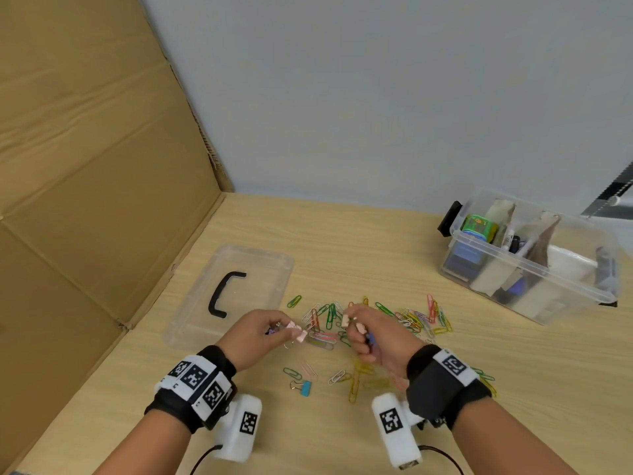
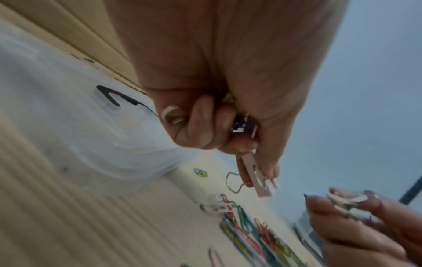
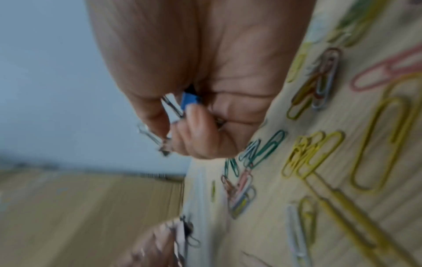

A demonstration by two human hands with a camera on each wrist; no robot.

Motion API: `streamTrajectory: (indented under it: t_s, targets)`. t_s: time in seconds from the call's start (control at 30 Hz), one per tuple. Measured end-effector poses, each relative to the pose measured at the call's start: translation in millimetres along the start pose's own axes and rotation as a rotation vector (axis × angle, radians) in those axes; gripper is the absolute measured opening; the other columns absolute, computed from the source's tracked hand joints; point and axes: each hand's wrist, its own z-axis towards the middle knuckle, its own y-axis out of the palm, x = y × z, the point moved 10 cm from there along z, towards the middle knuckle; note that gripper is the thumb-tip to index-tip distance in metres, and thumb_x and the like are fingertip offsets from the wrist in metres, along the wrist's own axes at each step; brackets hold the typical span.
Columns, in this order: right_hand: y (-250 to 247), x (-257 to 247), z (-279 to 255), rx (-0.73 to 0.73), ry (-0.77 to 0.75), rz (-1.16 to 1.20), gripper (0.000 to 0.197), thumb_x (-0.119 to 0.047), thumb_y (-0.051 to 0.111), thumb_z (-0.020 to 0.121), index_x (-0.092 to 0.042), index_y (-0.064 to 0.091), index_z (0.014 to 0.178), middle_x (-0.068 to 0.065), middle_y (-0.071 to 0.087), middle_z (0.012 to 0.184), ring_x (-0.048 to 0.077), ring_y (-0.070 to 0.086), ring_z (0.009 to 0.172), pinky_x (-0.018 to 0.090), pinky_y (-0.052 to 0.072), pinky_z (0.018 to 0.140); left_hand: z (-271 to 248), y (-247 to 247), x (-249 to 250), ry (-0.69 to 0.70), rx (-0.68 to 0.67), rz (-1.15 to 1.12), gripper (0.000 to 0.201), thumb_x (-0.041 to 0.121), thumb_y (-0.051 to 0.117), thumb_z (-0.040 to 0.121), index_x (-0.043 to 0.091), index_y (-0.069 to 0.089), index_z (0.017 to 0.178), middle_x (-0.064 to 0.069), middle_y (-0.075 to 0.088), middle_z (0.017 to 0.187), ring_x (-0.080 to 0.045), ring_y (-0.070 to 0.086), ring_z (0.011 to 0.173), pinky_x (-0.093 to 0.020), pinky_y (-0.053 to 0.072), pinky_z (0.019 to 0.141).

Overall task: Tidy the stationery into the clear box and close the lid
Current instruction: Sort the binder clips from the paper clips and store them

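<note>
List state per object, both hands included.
Left hand: grips pink binder clips.
Right hand: grips pink and blue binder clips.
Clear plastic box: open, partly filled.
Clear lid with black handle: off, flat on table.
Coloured paper clips: loose on table.
Teal binder clip: lying on table.

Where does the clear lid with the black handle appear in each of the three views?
Head: the clear lid lies flat on the table, left of centre, beyond the left hand.
Left wrist: it fills the left half of the picture, its black handle beside the hand.
Right wrist: I cannot tell; that part is too blurred.
Shared landmark: the pile of coloured paper clips.
</note>
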Motion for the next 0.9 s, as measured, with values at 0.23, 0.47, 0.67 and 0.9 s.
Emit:
streamTrajectory:
  t_s: [0.23, 0.47, 0.67, 0.9]
  targets:
    - [-4, -13, 2, -0.017, -0.090, 0.377, 0.034, -0.030, 0.040, 0.096, -0.008, 0.054, 0.073, 0.007, 0.052, 0.071, 0.012, 0.041, 0.051, 0.018, 0.029, 0.033, 5, -11, -1, -0.016, 0.028, -0.079, 0.014, 0.022, 0.062, 0.090, 0.014, 0.074, 0.088, 0.018, 0.065, 0.070, 0.004, 0.054, 0.067, -0.007, 0.039, 0.067]
    - [7, -15, -6, 0.160, -0.172, -0.834, 0.033, -0.031, 0.043, 0.098, -0.018, 0.052, 0.069, -0.007, 0.054, 0.068, 0.017, 0.051, 0.058, 0.023, 0.047, 0.059, 3, -13, -14, -0.040, 0.032, 0.010, 0.017, 0.028, 0.060, 0.091, 0.018, 0.073, 0.086, -0.009, 0.068, 0.083, -0.001, 0.053, 0.068, -0.014, 0.039, 0.067]
    - [67, 19, -18, -0.147, -0.244, -1.575, 0.033, -0.048, 0.048, 0.093, -0.023, 0.049, 0.115, 0.003, 0.061, 0.085, 0.027, 0.059, 0.087, 0.033, 0.040, 0.067, 4, -15, -19, -0.034, 0.053, -0.001, 0.016, 0.024, 0.060, 0.091, 0.015, 0.072, 0.085, 0.006, 0.062, 0.071, 0.001, 0.052, 0.064, -0.010, 0.038, 0.062]
    - [79, 28, -9, -0.116, -0.222, -1.581, 0.028, -0.040, 0.050, 0.089, -0.016, 0.049, 0.103, 0.007, 0.065, 0.093, 0.030, 0.059, 0.077, 0.035, 0.048, 0.069, 8, -11, -19, -0.026, 0.035, -0.015, 0.017, 0.026, 0.061, 0.091, 0.013, 0.071, 0.086, 0.004, 0.062, 0.073, 0.002, 0.051, 0.063, -0.009, 0.037, 0.062]
